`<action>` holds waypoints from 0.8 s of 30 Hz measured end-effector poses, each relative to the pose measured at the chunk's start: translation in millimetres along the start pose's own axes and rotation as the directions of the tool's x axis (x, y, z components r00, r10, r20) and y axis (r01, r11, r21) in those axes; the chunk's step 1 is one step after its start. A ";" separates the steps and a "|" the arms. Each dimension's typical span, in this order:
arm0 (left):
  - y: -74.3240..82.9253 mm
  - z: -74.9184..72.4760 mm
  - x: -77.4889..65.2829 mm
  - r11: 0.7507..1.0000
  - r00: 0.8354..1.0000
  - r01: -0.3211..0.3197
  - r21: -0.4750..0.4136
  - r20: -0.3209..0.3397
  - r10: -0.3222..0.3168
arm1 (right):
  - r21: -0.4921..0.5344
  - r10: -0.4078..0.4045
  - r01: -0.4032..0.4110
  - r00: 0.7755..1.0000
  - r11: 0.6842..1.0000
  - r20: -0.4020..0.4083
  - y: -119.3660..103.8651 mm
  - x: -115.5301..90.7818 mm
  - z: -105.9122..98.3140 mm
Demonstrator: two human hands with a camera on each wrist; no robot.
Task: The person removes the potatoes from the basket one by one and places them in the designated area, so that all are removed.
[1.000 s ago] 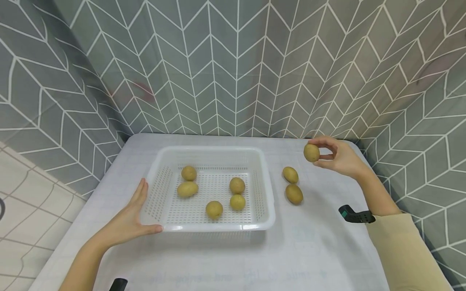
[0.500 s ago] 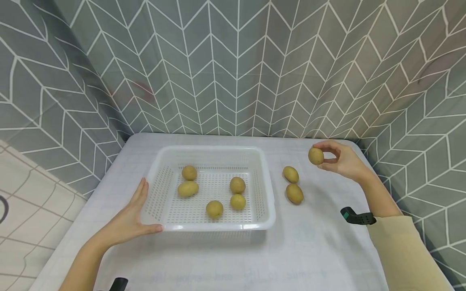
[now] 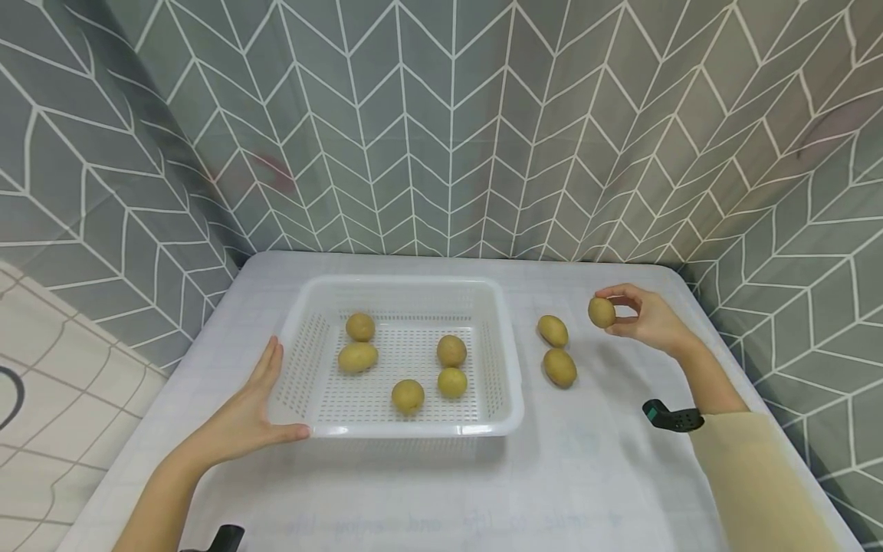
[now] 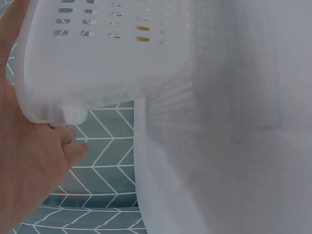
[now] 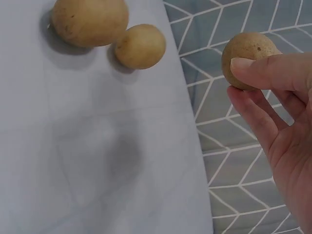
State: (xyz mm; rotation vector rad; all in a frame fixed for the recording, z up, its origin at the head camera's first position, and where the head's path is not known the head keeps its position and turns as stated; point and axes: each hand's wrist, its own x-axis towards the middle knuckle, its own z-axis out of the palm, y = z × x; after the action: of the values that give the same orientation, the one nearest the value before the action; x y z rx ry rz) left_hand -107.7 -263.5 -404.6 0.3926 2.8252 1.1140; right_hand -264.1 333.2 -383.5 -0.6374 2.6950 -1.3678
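A white perforated plastic basket [image 3: 414, 431] stands on the table with several potatoes in it, one of them near its front [image 3: 408, 396]. My left hand [image 3: 237, 418] holds its front left corner, thumb along the front rim and fingers at the left side. In the left wrist view, fingertips [image 4: 78, 152] bend in below the rim. My right hand [image 3: 648, 318] pinches a round potato [image 3: 602, 312] between thumb and fingers, raised over the table's right side. Two potatoes lie between that hand and the basket: a smaller one [image 3: 553, 330] behind a larger one [image 3: 559, 368].
A white cloth covers the table [image 3: 566, 475]. Grey curtains [image 3: 428, 138] with a white herringbone pattern hang behind it and at both sides. A black strap [image 3: 672, 416] is on the right wrist. Light tiles [image 3: 62, 414] show at the far left.
My right hand first moved slightly right, then came a little down toward the front, still holding the potato. The left hand and the basket have stayed in place.
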 end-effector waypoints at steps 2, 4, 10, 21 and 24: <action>0.2 -0.5 -0.1 1.000 1.000 0.003 0.008 0.002 -0.003 | -0.015 0.026 -0.026 1.000 1.000 0.004 5.1 0.0 2.7; 0.2 -1.2 -0.6 1.000 1.000 0.004 0.010 0.001 -0.004 | -0.029 0.051 -0.051 0.999 0.998 0.016 10.0 0.7 5.7; -1.9 -0.2 -0.9 1.000 1.000 -0.006 -0.005 -0.002 0.006 | -0.083 0.115 -0.111 0.992 0.990 0.051 20.6 -0.3 12.2; -2.2 1.0 0.4 1.000 1.000 -0.002 0.012 -0.001 0.002 | -0.046 0.119 -0.115 0.988 0.992 0.095 39.5 -2.1 23.7; -1.5 1.1 0.3 1.000 1.000 -0.002 0.011 0.000 0.002 | -0.043 0.122 -0.118 0.987 0.992 0.107 44.7 -2.0 26.7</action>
State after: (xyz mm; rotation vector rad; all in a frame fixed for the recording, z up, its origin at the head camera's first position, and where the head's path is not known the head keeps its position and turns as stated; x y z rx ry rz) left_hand -108.1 -263.8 -406.4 0.3968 2.8328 1.0999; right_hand -271.2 337.0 -435.0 -0.5264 2.6302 -1.2201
